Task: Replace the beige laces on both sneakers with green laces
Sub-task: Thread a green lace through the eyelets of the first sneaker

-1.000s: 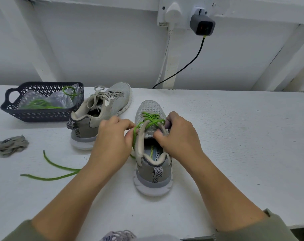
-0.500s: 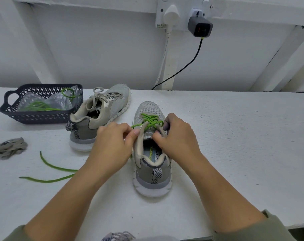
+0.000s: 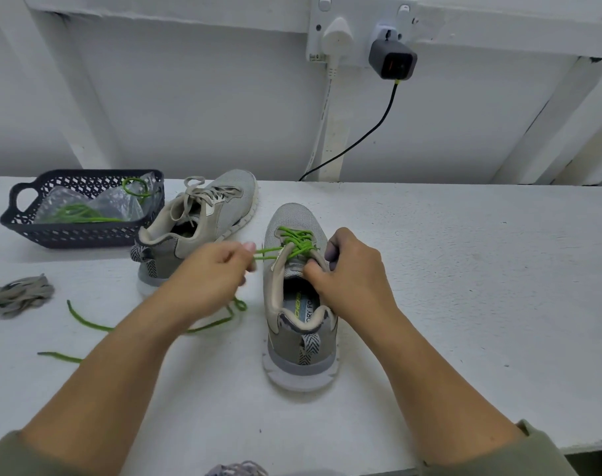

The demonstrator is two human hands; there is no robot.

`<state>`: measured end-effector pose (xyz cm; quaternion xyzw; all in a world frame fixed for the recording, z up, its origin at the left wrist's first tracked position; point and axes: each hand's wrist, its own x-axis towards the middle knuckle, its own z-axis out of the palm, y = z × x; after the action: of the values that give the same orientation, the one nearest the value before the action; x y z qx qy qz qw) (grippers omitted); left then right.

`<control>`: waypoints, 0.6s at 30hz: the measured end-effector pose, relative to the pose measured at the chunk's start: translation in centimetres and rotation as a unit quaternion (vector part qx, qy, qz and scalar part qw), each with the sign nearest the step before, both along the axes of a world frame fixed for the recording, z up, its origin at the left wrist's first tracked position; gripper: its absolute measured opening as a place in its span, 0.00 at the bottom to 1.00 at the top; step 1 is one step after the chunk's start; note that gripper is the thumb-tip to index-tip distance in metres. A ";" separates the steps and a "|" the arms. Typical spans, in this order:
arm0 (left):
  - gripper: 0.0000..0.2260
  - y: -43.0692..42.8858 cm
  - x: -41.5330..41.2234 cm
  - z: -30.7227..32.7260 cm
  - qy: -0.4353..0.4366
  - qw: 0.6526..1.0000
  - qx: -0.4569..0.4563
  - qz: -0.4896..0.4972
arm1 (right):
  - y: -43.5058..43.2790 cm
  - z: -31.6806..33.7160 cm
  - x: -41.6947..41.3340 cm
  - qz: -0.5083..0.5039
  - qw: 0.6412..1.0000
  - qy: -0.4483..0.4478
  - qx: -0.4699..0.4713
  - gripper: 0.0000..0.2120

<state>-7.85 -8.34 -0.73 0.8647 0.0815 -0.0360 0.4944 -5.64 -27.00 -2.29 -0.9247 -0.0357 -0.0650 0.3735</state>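
A grey sneaker (image 3: 298, 341) stands heel toward me in the middle of the table, with a green lace (image 3: 294, 242) threaded through its lower eyelets. My left hand (image 3: 212, 276) pinches that lace and holds it taut out to the left of the shoe. The lace's loose end trails across the table under my left forearm. My right hand (image 3: 353, 269) grips the shoe's right eyelet flap beside the tongue. A second grey sneaker (image 3: 203, 221) with beige laces stands behind and to the left.
A dark basket (image 3: 79, 231) at the back left holds a plastic bag and more green lace. A bundle of removed beige lace (image 3: 17, 297) lies at the left edge. Wall sockets with a charger (image 3: 392, 60) and its black cable hang behind the table.
My left hand has moved left, away from the shoe, drawing the green lace out through an eyelet. My right hand stays on the shoe's right flap.
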 end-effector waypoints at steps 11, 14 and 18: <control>0.10 -1.5 0.2 1.6 -0.159 0.984 -0.002 -0.078 | -1.0 1.3 0.3 0.154 0.987 0.004 0.046 0.14; 0.13 -1.4 -0.2 1.2 -0.183 0.971 0.135 -0.072 | -0.7 2.4 0.3 0.189 0.980 -0.021 0.053 0.16; 0.16 -1.5 -1.6 2.5 -0.230 0.951 0.191 -0.079 | -0.1 3.3 0.5 0.158 0.986 -0.029 0.042 0.13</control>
<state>-9.42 -9.81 1.77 0.9317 -0.0978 0.1407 0.3204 -5.11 -27.12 0.96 -0.8886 -0.1890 -0.0332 0.4166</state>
